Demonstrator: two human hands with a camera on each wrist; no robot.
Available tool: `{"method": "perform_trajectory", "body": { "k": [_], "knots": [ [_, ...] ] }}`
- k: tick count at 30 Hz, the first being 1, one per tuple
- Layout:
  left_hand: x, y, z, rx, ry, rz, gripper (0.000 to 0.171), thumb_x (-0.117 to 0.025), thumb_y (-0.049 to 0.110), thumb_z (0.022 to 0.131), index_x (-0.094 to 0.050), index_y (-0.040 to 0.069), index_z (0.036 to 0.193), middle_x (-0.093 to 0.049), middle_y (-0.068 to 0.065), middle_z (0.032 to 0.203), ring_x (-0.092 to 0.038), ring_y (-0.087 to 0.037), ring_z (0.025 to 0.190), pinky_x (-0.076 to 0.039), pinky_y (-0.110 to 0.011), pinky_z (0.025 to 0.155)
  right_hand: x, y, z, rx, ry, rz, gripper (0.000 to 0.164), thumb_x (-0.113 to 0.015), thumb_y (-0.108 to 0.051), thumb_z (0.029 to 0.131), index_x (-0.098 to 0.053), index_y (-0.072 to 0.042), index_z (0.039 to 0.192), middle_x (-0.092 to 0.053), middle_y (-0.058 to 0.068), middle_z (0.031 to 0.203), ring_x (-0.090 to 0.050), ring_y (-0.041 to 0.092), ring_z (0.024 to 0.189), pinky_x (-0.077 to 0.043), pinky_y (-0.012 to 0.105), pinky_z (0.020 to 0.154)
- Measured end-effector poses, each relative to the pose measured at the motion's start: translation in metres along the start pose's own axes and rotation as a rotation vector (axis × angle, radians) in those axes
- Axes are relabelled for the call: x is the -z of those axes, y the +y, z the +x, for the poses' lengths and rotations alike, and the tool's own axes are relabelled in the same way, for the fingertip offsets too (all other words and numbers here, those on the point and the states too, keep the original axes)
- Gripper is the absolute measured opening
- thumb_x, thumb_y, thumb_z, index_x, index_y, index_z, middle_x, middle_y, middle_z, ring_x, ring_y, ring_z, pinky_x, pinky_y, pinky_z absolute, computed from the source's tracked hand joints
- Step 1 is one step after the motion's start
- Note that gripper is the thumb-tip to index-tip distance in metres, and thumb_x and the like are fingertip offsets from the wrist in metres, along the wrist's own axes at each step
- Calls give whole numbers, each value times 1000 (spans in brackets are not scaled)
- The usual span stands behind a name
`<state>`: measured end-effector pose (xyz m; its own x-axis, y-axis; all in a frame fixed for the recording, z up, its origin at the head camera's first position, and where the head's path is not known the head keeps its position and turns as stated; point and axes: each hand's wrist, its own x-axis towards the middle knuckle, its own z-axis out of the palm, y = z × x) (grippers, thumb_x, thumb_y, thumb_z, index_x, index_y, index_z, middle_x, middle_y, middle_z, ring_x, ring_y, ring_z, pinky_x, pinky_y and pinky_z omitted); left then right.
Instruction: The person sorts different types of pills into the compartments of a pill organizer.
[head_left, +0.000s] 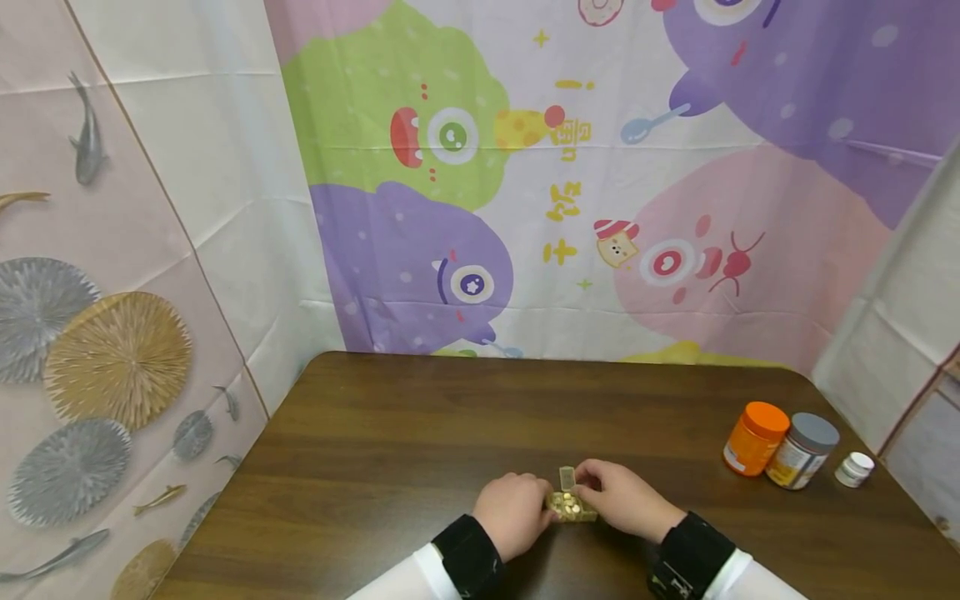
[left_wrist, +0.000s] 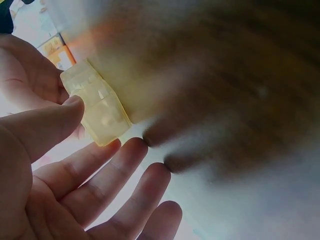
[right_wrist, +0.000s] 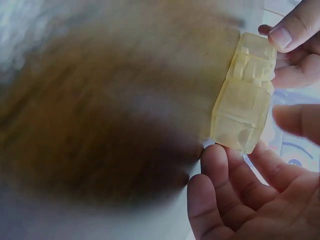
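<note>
On the brown table (head_left: 420,417), left hand (head_left: 512,514) and right hand (head_left: 628,500) meet around the yellow pill box (head_left: 574,514)!
The left pinches one end; the right crowds the other, and whether it's pinching anything, I can't tell. One small lid (head_left: 567,478) stands raised, pale tablets (head_left: 567,497) showing just below.

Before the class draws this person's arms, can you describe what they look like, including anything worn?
The left hand and right hand are bare, with no gloves. A wide black band wraps each wrist: left band, right band. The right band bears small pale markings, too small to read. White sleeves cover the visible forearms.
</note>
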<state>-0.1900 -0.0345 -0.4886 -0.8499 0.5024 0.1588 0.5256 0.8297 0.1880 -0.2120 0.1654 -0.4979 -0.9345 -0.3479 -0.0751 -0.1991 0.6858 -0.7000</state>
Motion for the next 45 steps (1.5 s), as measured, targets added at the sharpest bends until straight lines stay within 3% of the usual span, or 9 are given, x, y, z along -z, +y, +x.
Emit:
{"method": "perform_trajectory", "body": {
  "k": [8, 19, 27, 36, 45],
  "knots": [
    [1, 0, -1, 5, -15, 4, 17, -77, 35, 86, -74, 19, 89, -60, 7, 73, -56, -12, 66, -44, -29, 58, 2, -2, -1, -2, -74, 42, 33, -74, -27, 88, -61, -4, 108, -56, 2, 87, -50, 18, 69, -41, 31, 57],
    [0, -1, -1, 14, -8, -15, 17, -77, 35, 85, -72, 19, 84, -57, 8, 69, -53, -10, 62, -41, -28, 55, 0, -5, 0, 6, -53, -12, 24, -67, -11, 89, -62, -3, 111, -56, 1, 88, -51, 18, 74, -42, 31, 61],
    [1, -1, -1, 9, -8, -13, 17, -77, 35, 86, -73, 19, 85, -58, 8, 70, -54, -11, 63, -43, -29, 56, 1, -7, -1, 4, -62, 3, 19, -64, -19, 96, -62, -5, 109, -55, 2, 85, -50, 18, 67, -41, 31, 56],
    [2, -1, -1, 19, -19, -14, 17, -77, 35, 86, -73, 18, 86, -57, 8, 70, -52, -10, 63, -42, -28, 56, 3, -4, 2, -36, -103, 37, 27, -67, -17, 92, -60, -4, 115, -55, 4, 91, -51, 20, 73, -42, 34, 60],
    [-1, -2, -1, 18, -17, -16, 18, -77, 36, 86, -73, 18, 86, -58, 9, 70, -53, -9, 63, -42, -28, 56, 4, -8, 0, -9, -87, 30, 24, -63, -13, 94, -61, -2, 115, -55, 3, 91, -50, 19, 73, -41, 34, 61]
  ]
}}
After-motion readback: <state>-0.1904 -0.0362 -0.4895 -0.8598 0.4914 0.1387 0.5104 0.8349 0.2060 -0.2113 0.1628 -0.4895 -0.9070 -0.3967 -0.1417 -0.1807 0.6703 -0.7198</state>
